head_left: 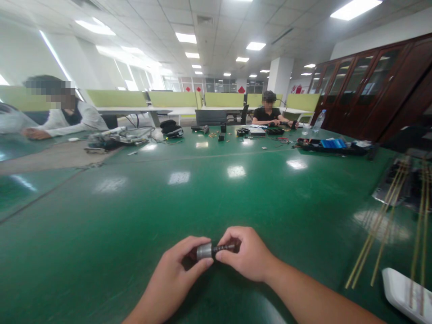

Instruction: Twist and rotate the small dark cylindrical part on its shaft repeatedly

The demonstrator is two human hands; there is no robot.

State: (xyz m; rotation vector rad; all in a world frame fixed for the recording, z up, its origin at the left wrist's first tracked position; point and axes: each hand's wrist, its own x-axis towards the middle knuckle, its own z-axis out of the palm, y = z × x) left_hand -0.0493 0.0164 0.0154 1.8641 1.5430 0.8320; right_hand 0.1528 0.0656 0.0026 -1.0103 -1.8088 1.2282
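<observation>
Low in the middle of the head view, my left hand (175, 272) grips a grey metal cylinder (204, 251) between thumb and fingers. A thin dark shaft with rings or coils (223, 248) sticks out of the cylinder's right end. My right hand (252, 256) pinches this ringed shaft, its thumb below and fingers above. Cylinder and shaft lie roughly level, in line with each other, just over the green tabletop (162, 207). The shaft's far end is partly covered by my right fingers.
Several thin brass-coloured rods (381, 229) and a white tray (400, 292) are at the right. Across the table lie cables and parts (114, 138), a black tray (337, 147) and a clear bottle (319, 120). One person (77, 119) sits left, another (266, 114) opposite.
</observation>
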